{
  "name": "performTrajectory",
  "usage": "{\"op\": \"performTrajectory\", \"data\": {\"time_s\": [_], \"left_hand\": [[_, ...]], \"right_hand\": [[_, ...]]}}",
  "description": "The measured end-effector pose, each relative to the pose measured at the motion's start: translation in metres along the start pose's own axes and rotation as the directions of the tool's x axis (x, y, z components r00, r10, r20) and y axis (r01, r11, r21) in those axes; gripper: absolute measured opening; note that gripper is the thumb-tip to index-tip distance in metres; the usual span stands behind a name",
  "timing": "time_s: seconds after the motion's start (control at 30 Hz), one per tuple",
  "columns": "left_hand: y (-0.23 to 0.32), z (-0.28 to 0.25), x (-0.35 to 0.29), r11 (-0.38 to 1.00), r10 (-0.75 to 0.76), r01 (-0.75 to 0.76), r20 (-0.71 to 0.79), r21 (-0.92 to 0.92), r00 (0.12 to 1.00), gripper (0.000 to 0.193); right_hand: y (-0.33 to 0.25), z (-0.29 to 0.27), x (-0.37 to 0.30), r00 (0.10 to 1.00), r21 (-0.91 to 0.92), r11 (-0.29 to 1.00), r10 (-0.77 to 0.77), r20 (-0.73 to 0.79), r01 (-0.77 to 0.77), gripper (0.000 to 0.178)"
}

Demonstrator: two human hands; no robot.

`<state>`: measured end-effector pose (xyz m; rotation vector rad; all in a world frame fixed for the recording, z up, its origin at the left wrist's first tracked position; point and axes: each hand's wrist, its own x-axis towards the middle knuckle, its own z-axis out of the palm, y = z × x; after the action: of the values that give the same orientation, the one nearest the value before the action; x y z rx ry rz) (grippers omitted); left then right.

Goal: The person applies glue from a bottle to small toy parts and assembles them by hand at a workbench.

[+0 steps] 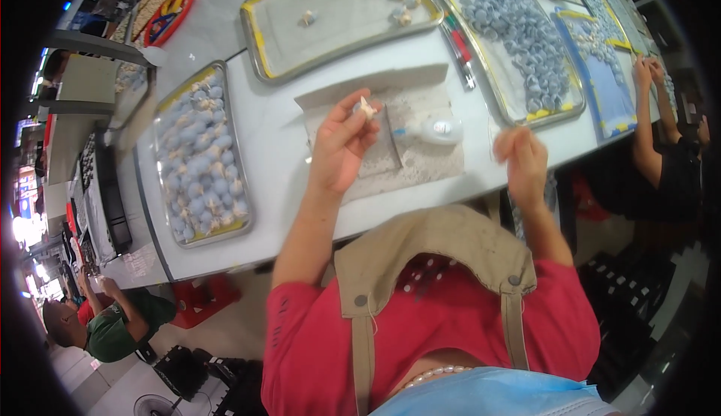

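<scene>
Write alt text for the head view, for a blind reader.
A person's left hand pinches a small cream piece over a grey board bearing a white bottle; the right hand, blurred, is further right. Trays of blue-grey parts lie around.

The piece [366,108] looks plastic, its finish too small to tell. Trays [257,59] show shiny metal rims; the surface [274,134] is smooth and faintly glossy, the cardboard [428,172] matt and rough. The bottle [439,131] is smooth plastic, the apron [439,236] matt cloth.

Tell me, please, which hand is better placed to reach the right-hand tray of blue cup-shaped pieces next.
Probably the right hand: it is nearer that tray, while the left hand holds a small cream piece.
</scene>
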<state>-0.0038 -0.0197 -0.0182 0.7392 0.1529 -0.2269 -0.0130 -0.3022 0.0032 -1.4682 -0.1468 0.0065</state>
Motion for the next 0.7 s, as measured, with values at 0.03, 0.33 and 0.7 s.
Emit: {"op": "performTrajectory", "data": {"time_s": [0.03,0.33,0.7], "left_hand": [[-0.003,0.001,0.001,1.0,-0.025,0.025,0.005,-0.016,1.0,0.034],[-0.007,0.0,-0.001,1.0,-0.003,0.003,0.018,-0.022,1.0,0.035],[0.0,0.02,-0.015,0.999,-0.021,0.025,0.082,-0.04,0.996,0.037]], "right_hand": [[0.01,-0.006,-0.01,0.995,0.012,1.0,0.027,-0.094,-0.026,0.048],[0.061,-0.015,-0.049,0.933,-0.54,0.793,-0.358,-0.039,0.281,0.038],[0.063,0.002,-0.046,0.841,-0.739,0.563,-0.541,0.008,0.369,0.032]]}}
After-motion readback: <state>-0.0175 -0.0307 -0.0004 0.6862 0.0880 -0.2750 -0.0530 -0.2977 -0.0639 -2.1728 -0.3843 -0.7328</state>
